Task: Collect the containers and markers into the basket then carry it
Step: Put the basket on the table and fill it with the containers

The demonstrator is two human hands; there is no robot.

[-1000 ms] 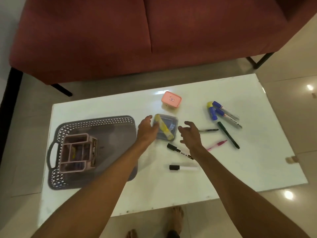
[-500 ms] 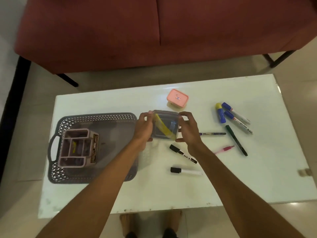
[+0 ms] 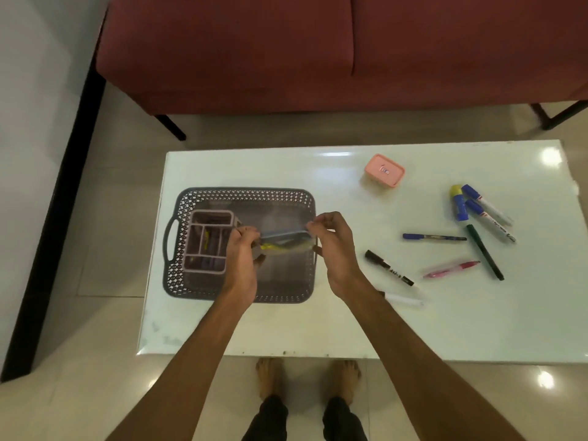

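A clear container (image 3: 283, 240) with a grey-blue lid and something yellow inside is held over the grey perforated basket (image 3: 241, 194). My left hand (image 3: 243, 253) grips its left end and my right hand (image 3: 332, 240) its right end. A pink divided organiser (image 3: 208, 241) stands in the basket's left part. A small pink container (image 3: 384, 170) sits on the white table further right. Several markers and pens lie at the right: a black marker (image 3: 388, 268), a blue pen (image 3: 434, 237), a pink pen (image 3: 451, 269), a green pen (image 3: 484, 251), and blue-capped markers (image 3: 486, 206).
The white table (image 3: 318, 326) has its front edge just above my bare feet. A white marker (image 3: 404, 300) with a black cap lies beside my right forearm. A dark red sofa (image 3: 318, 52) stands behind the table. A dark strip runs along the wall at left.
Both hands have carried the clear container leftwards from the middle of the table to above the basket. The view has shifted, so the table sits further right in frame.
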